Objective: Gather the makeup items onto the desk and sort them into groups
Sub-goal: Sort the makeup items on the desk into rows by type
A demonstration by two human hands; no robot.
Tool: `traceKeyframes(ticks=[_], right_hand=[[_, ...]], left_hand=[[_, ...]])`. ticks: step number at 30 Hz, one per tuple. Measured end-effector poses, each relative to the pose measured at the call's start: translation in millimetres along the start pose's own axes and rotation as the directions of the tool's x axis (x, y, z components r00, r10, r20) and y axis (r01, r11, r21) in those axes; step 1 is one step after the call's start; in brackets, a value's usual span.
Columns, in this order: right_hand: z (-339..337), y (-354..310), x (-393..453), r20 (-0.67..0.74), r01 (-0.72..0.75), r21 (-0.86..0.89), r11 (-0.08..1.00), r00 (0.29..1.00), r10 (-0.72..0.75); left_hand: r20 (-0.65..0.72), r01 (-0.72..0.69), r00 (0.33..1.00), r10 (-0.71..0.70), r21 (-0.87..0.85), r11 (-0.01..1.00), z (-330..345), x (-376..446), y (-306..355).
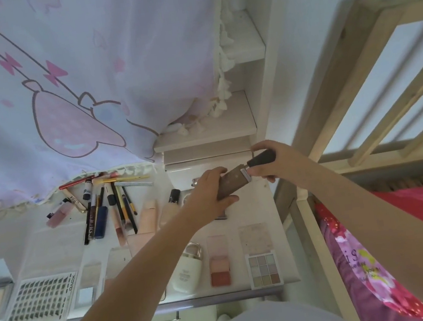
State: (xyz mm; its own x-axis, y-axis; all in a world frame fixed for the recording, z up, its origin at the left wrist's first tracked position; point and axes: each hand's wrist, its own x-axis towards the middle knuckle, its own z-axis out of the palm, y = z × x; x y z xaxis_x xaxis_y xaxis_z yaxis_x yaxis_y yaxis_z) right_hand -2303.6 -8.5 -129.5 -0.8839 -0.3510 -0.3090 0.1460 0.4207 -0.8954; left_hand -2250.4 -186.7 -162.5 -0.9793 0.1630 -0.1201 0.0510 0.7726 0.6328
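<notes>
A brown bottle (pixel 231 184) with a black cap (pixel 261 158) and a silver neck is seen above the white counter (pixel 267 201). The hanging cloth (pixel 71 79) is printed pale lilac with pink bows and outlined cartoon figures. A palette (pixel 264 269) of muted grey, green and brown squares is framed in white. A compact (pixel 219 268) is filled with pink and terracotta. A navy tube (pixel 101 221) and a peach tube (pixel 147 216) are noted. The bedding (pixel 376 259) is patterned red and pink with flowers.

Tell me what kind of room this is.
Likely a bedroom or dorm room: a white desk beside a wooden bed rail, red floral bedding and a cartoon-print curtain.
</notes>
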Motion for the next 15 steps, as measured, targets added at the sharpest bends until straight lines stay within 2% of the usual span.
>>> traceKeyframes(ticks=[7, 11, 15], right_hand=[[-5, 7, -4, -0.002, 0.043, -0.045, 0.998, 0.999, -0.043], [-10, 11, -5, 0.02, 0.047, -0.092, 0.995, 0.999, -0.045], [-26, 9, -4, 0.154, 0.045, -0.237, 0.971, 0.988, -0.009]], left_hand=[[0.144, 0.11, 0.986, -0.078, -0.225, 0.968, 12, 3, 4], [0.112, 0.093, 0.991, -0.073, -0.184, 0.978, 16, 6, 4], [0.1, 0.068, 0.993, -0.056, -0.127, 0.99, 21, 6, 2]])
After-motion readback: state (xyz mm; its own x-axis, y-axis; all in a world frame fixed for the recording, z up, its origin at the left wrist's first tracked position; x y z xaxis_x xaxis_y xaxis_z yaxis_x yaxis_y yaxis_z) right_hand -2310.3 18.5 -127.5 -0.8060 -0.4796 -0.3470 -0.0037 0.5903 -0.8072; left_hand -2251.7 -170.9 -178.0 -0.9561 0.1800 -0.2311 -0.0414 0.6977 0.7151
